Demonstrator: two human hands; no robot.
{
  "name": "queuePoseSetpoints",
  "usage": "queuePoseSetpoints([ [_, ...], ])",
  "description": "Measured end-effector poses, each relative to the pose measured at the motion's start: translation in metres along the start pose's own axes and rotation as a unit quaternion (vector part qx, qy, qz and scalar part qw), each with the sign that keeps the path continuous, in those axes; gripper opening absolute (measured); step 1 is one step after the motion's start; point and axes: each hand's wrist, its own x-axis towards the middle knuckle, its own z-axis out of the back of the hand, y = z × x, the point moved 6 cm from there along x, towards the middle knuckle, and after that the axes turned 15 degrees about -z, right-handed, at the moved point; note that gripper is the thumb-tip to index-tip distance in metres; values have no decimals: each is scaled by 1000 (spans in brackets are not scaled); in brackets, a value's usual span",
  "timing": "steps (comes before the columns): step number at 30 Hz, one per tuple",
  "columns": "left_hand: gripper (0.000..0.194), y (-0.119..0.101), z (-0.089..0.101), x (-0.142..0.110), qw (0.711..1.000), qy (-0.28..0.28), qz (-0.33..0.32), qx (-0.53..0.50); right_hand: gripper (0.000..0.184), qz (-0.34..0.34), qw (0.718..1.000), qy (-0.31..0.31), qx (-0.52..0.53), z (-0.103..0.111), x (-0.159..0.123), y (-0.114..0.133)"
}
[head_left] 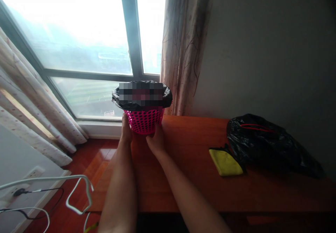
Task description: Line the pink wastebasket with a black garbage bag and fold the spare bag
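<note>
A small pink perforated waste basket (144, 121) lined with a black bag (141, 101) stands at the far left corner of a reddish wooden table (199, 191). My left hand (126, 129) grips its left side near the base. My right hand (156, 140) is curled round its lower front right. The top of the basket is blurred out, so its contents are hidden.
A yellow cloth (225, 162) and a filled black plastic bag (270, 145) with a red tie lie on the table's right side by the wall. A window and curtains (183, 47) rise behind. White wire hangers (76, 194) and a wall socket sit lower left.
</note>
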Motion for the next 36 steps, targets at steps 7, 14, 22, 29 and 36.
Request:
queuePoseSetpoints([
  [7,29,-14,29,-1,982,-182,-24,51,76,-125,990,6,72,42,-30,-37],
  [14,18,-63,25,-19,955,-259,-131,64,33,-82,977,-160,-118,219,-114,-99],
  [22,16,-59,-84,-116,974,163,-129,87,29,-52,907,-228,-351,291,-170,-124],
  [29,19,-27,-138,-253,769,545,-156,296,43,-19,971,-74,-225,174,-180,-60],
  [36,27,-11,-107,-268,693,515,-190,467,30,-85,993,-58,-49,195,-171,-73],
])
